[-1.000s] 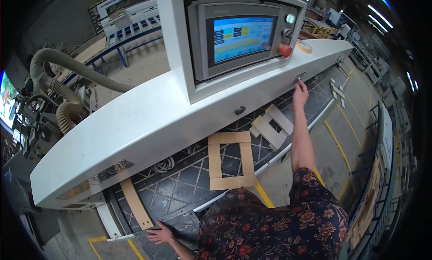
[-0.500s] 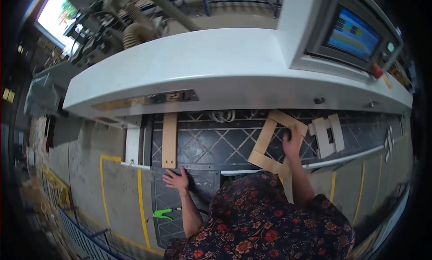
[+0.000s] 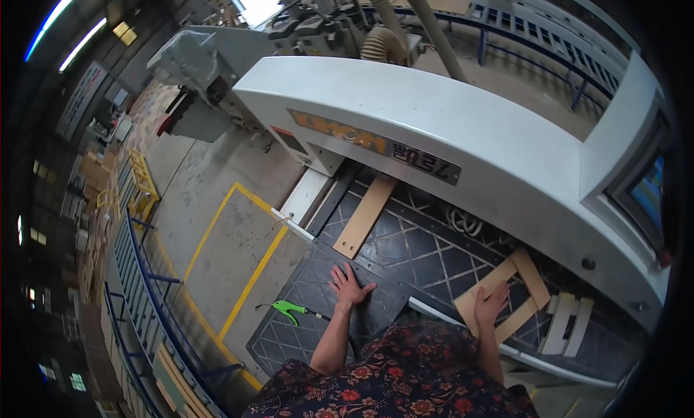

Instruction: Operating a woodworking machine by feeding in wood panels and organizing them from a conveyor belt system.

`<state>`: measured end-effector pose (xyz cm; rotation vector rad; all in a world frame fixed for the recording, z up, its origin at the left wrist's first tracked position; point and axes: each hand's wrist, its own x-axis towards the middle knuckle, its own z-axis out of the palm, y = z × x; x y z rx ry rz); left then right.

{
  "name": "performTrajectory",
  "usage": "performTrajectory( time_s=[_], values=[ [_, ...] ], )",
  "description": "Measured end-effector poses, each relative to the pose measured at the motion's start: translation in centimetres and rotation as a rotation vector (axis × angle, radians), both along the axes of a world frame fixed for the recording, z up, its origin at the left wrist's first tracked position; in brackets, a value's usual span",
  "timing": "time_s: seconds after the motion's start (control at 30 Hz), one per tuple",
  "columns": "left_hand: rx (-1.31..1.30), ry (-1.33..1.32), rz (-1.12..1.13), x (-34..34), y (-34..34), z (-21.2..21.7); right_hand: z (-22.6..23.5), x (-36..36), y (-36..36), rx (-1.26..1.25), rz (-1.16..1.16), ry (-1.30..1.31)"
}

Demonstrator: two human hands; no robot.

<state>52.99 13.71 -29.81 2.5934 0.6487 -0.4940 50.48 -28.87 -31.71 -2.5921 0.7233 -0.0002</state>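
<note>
On the dark machine table, my left hand [image 3: 350, 288] has its fingers spread and holds nothing. Just beyond its fingertips ends a long flat wooden board [image 3: 367, 215] with two small holes at the near end; its far end goes under the machine's white beam. My right hand [image 3: 493, 306] rests over a rectangular wooden frame [image 3: 533, 279], fingers stretched out and not wrapped round it. Whether the palm presses on the wood cannot be made out. To the right of the frame lie several pale slotted strips [image 3: 567, 325].
A green air blow gun [image 3: 290, 309] with a hose lies left of my left forearm. The white machine beam [image 3: 426, 103] spans the table's far side, with a control screen [image 3: 648, 190] at right. Coiled white hose [image 3: 463, 221] sits beneath it. A blue roller rack [image 3: 148, 288] stands left.
My view has swung to the left. The right hand has shifted from the frame's right side to its left part, fingers straighter. My left hand stays spread near the board's end.
</note>
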Motion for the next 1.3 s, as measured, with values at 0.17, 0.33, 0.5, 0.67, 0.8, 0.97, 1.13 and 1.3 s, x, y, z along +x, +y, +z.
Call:
performTrajectory(
  time_s=[0.17, 0.33, 0.5, 0.67, 0.8, 0.97, 1.13, 1.3],
  values=[
    [0.016, 0.005, 0.017, -0.1, 0.6, 0.6, 0.4, 0.2, 0.7, 0.001, 0.001, 0.009],
    [0.021, 0.032, 0.024, -0.6, 0.5, 0.7, -0.1, -0.1, 0.7, -0.029, -0.018, 0.021],
    [0.019, 0.024, 0.034, -0.8, 0.3, 0.8, -1.2, -0.4, 0.2, -0.058, -0.044, 0.069],
    [0.023, 0.048, 0.039, -0.8, 0.5, 0.7, 0.3, -0.5, 1.1, -0.020, -0.036, 0.041],
    [0.030, 0.048, 0.029, -0.5, 0.5, 0.5, 0.8, -0.4, 1.1, -0.013, -0.033, 0.023],
    [0.032, 0.022, 0.023, -0.4, 0.6, 0.1, -0.9, -0.3, 0.4, -0.042, -0.045, 0.018],
    [0.023, 0.040, 0.024, -0.3, 0.5, 0.3, -0.6, -0.3, 0.5, -0.038, -0.051, 0.026],
    [0.029, 0.045, 0.026, -0.5, 0.6, 0.2, 0.0, -0.3, 0.7, -0.035, -0.032, 0.040]
  ],
)
